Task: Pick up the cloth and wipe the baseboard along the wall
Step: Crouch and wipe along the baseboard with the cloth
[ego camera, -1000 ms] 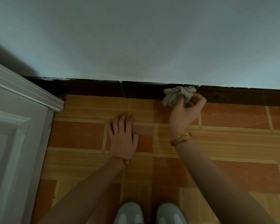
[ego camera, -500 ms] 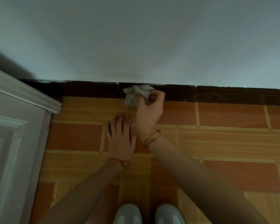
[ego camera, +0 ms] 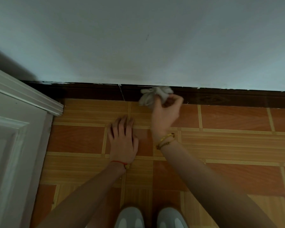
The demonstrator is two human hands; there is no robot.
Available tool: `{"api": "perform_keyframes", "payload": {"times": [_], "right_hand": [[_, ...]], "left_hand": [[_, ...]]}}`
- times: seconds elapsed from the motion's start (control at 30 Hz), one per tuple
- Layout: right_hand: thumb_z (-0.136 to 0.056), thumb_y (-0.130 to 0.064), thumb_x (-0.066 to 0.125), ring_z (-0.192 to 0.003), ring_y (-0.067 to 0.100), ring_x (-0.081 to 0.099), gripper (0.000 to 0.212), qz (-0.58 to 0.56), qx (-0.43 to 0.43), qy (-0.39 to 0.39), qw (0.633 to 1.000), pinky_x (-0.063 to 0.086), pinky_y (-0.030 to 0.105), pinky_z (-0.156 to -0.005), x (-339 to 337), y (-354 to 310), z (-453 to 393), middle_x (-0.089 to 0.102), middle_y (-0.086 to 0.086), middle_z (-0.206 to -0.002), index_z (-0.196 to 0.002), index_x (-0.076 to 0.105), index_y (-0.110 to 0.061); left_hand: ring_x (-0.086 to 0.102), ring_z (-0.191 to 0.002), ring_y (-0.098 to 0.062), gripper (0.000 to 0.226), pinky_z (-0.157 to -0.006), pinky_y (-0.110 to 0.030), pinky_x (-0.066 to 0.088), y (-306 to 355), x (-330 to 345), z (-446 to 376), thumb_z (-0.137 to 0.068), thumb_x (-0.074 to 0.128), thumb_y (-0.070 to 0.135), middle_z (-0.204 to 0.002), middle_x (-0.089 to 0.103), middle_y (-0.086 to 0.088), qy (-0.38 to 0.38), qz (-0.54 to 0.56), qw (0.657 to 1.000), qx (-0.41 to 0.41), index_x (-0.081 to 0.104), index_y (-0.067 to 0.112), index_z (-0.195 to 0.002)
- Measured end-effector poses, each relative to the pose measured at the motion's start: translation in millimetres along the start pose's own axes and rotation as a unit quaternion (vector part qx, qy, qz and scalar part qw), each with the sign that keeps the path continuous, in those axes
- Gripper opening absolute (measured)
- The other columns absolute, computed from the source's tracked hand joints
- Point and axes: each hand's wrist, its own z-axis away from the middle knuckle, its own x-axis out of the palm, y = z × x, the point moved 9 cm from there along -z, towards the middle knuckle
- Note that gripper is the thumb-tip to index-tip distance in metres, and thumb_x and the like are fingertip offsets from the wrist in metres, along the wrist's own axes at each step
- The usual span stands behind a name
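The right hand [ego camera: 165, 115] grips the crumpled grey cloth [ego camera: 152, 95] in clenched fingers [ego camera: 177, 99] and presses it on the dark baseboard [ego camera: 229, 98] at the far wall. The left hand [ego camera: 123, 142] rests flat on the floor [ego camera: 229, 145], fingers straight.

Bare forearms, red string bracelet [ego camera: 118, 162], gold bangles [ego camera: 165, 140], pale grey shoes [ego camera: 150, 218]

cloth [ego camera: 155, 96] against baseboard [ego camera: 229, 98], left hand [ego camera: 123, 141] on floor [ego camera: 237, 145]
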Motion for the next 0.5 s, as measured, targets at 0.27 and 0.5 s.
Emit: {"api": "perform_keyframes", "payload": {"times": [0.27,0.5], "right_hand": [[-0.078,-0.005,0.075,-0.077,0.004,0.055,0.029,0.01,0.004,-0.143,0.99,0.047,0.012,-0.066,72.5,-5.4,47.0,0.059,0.001,-0.089,-0.095,0.052,-0.01],[-0.082,-0.003,0.071,-0.082,0.007,0.058,0.027,-0.007,0.02,0.016,1.0,0.048,0.009,-0.069,-18.5,-0.6,-11.6,0.059,-0.005,-0.091,-0.099,0.053,-0.013]], "left_hand": [[0.033,-0.136,-0.038,0.062,-0.116,-0.065,0.027,-5.1,6.3,1.7,-0.092,0.058,0.035,-0.144,0.033,-0.015,0.0,-0.03,1.0,0.001,0.043,0.007,-0.145],[0.041,-0.139,-0.036,0.053,-0.117,-0.063,0.023,-0.9,-3.1,0.9,-0.093,0.04,0.029,-0.149,0.046,-0.014,0.008,0.014,1.0,0.002,0.05,0.012,-0.143]]}}
